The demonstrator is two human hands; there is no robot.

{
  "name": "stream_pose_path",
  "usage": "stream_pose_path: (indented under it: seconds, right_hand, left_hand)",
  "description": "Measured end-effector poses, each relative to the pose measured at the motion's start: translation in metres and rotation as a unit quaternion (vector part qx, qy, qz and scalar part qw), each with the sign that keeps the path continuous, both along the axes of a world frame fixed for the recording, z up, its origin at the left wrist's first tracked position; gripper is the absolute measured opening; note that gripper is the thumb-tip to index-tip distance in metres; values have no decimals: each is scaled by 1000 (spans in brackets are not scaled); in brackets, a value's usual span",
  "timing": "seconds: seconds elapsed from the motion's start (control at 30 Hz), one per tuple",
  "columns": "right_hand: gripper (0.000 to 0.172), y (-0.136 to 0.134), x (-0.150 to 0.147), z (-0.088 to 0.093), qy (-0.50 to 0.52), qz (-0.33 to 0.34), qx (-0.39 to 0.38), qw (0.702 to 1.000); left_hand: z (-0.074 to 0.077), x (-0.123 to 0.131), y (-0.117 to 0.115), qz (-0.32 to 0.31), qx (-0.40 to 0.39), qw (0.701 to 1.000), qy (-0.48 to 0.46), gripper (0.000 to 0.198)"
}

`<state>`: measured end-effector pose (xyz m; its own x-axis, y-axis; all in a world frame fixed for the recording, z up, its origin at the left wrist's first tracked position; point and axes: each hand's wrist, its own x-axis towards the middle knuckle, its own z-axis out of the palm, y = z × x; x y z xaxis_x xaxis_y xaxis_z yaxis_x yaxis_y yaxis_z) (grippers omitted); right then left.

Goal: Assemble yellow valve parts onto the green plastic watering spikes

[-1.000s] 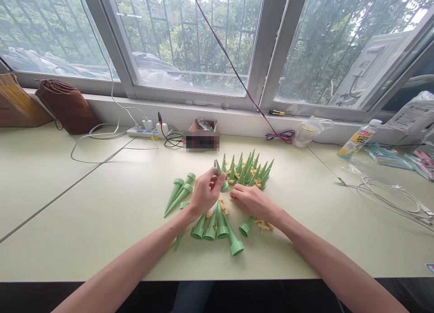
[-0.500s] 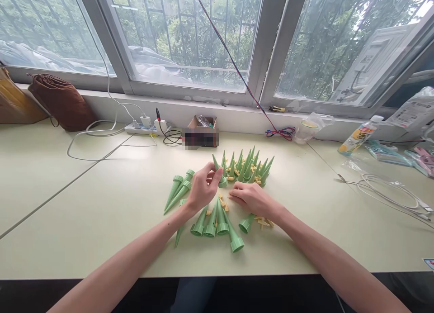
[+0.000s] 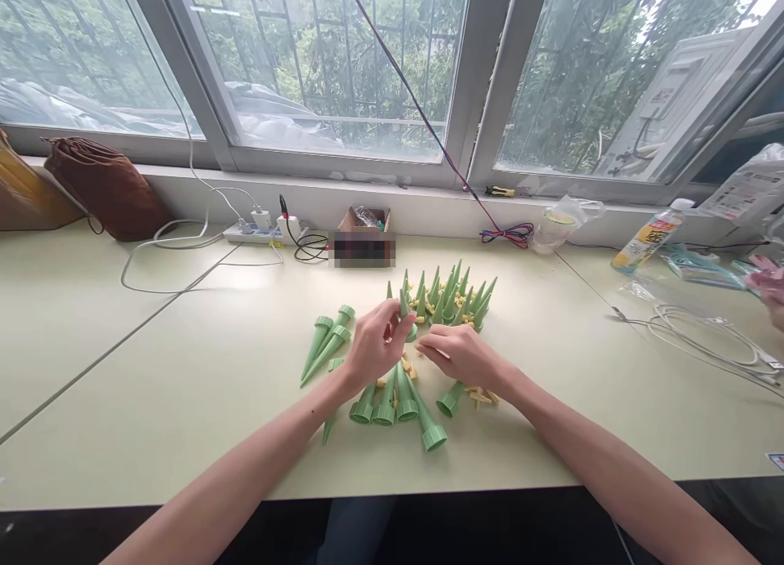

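Note:
My left hand is closed around a green plastic cone spike, holding it tip up just above the table. My right hand rests beside it with fingertips pinched on something small I cannot make out. Behind both hands stands a cluster of upright green cones with small yellow pieces among them. Several green cones lie flat in front of my hands, and a few more cones lie to the left. Yellow pieces are scattered by my right wrist.
At the window sill are a small cardboard box, a power strip with white cables, a brown pouch, red and blue wires, a bottle and plastic bags. A coiled white cable lies right. Another person's hand shows at the right edge.
My left hand has tilted the green cone more upright and drawn it toward my right hand, whose fingertips have come closer to it. The camera has shifted slightly.

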<state>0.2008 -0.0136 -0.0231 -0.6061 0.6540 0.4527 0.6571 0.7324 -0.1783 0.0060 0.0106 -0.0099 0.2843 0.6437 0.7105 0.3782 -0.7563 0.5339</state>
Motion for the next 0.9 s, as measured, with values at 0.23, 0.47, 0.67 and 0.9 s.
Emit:
stream_pose_path:
  seconds: [0.23,0.47,0.67,0.9]
  right_hand:
    - [26,-7,14,22,16,-13,-43,999]
    - [18,-19,55,53,-43,-89,-182,978]
    - [18,-25,64,49,-68,-99,-192,974]
    - [24,-19,46,42,-183,-140,-156,960]
  left_hand:
    - [-2,3,0,-29,31,999,12,24]
    - [-3,2,0,-53,46,997,25,22]
    - [-3,3,1,-64,58,996,35,20]
    - [-3,3,0,-73,58,994,64,20]
